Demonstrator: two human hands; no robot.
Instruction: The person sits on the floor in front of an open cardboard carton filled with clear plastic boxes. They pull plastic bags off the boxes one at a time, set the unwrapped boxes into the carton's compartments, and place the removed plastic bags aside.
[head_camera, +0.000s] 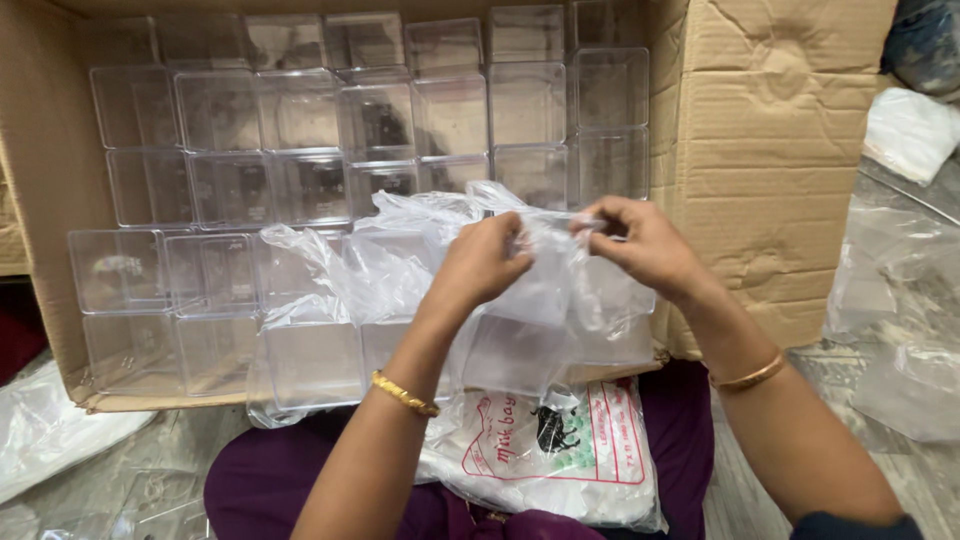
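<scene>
At the bottom centre of the frame a printed white plastic packet (560, 450) lies on the lap of the person, on purple cloth (260, 480). Just above it, in the middle of the frame, both hands work on a thin clear plastic bag (400, 270). The left hand (480, 262) is closed, its fingers pinching the film near the top of the bag. The right hand (645, 245) pinches the same film between thumb and fingers, a little to the right, so the plastic is stretched between them. Each wrist wears a gold bangle.

The bag looks very light, soft and slippery; it wrinkles easily and has no stiffness, so I judge the edge of the mouth to be the best place for holding. Inside it a clear plastic box (510, 350) seems to sit, rigid but probably easy to scratch or crack.

Farther, filling the upper half, an open cardboard carton (770, 150) holds rows of the same clear boxes (300, 110). More loose plastic sheets (900, 300) lie at the right edge.
</scene>
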